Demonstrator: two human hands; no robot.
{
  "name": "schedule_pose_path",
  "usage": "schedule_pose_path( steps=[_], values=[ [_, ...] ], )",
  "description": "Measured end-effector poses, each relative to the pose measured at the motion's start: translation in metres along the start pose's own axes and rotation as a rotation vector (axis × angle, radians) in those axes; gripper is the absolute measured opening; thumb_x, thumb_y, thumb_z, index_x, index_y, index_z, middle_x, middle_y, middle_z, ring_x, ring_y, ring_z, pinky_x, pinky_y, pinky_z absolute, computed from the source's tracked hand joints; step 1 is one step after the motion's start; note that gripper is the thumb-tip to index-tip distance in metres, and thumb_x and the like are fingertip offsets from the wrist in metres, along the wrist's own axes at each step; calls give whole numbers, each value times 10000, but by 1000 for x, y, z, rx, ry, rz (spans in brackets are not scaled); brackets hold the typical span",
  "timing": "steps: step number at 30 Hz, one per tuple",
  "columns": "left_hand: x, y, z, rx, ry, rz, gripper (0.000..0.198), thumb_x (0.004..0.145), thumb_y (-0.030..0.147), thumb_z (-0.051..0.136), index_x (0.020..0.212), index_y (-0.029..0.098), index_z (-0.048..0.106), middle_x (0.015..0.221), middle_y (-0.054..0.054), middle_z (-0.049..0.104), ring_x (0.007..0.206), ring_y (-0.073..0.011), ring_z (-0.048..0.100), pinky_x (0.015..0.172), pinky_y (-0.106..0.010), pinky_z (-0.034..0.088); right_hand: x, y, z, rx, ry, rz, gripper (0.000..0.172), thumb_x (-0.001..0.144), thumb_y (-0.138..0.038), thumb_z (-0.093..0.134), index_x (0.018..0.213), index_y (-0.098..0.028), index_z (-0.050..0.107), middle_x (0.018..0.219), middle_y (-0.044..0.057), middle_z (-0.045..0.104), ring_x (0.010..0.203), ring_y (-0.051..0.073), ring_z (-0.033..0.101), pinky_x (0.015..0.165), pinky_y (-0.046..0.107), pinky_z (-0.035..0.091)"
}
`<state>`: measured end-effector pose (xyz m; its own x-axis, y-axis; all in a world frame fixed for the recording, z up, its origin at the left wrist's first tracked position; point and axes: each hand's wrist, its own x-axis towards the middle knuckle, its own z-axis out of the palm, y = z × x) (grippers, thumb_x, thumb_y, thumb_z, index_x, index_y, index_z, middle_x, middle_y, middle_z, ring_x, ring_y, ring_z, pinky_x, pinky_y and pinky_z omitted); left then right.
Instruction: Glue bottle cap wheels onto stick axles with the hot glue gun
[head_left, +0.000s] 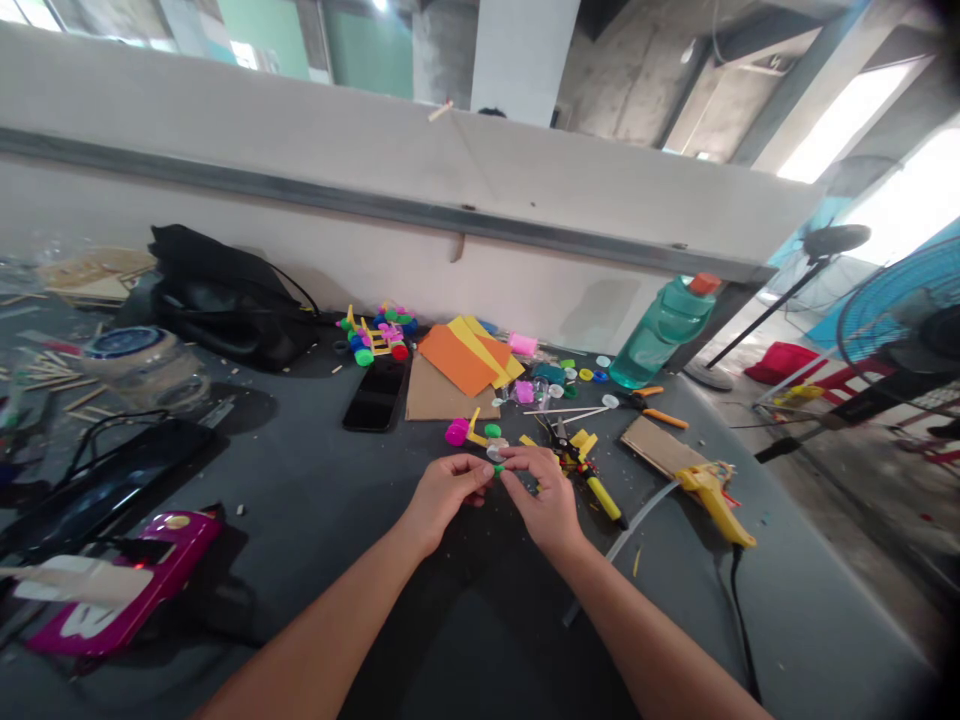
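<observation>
Both my hands meet over the grey table [315, 490], fingers pinched together. My left hand [444, 493] and my right hand [541, 492] hold a small green piece [498, 469] between their fingertips. Just beyond them lie a magenta bottle cap [456, 432] on a yellow stick, a green cap [492, 431] and other small coloured caps. To the right of my right hand lie black-handled cutters [561, 436] and a yellow-handled tool [604, 497].
A yellow glue gun [718, 497] with a black cord lies at the right beside cardboard [660, 446]. A teal bottle [660, 330], orange and yellow sheets [466, 356], a phone [375, 395], a black bag [225, 300] and a cap-and-stick model [375, 335] stand farther back. A magenta object [127, 590] sits at left.
</observation>
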<state>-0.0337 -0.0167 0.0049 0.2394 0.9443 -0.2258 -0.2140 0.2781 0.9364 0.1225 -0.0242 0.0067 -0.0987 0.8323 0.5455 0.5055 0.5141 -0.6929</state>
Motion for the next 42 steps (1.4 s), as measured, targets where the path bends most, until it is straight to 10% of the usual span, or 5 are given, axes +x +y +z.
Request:
schedule_pose_path(
  steps=[42],
  values=[
    [-2,2,3,16,-25,8,302,723,417,636,658,122,649,613,-21,538,604,-114,493,534,-227,435,0,1,0,-115,-25,-128,144,757,-186,624,876,-252,672,975,46,676,972,211,572,869,404,443]
  ],
)
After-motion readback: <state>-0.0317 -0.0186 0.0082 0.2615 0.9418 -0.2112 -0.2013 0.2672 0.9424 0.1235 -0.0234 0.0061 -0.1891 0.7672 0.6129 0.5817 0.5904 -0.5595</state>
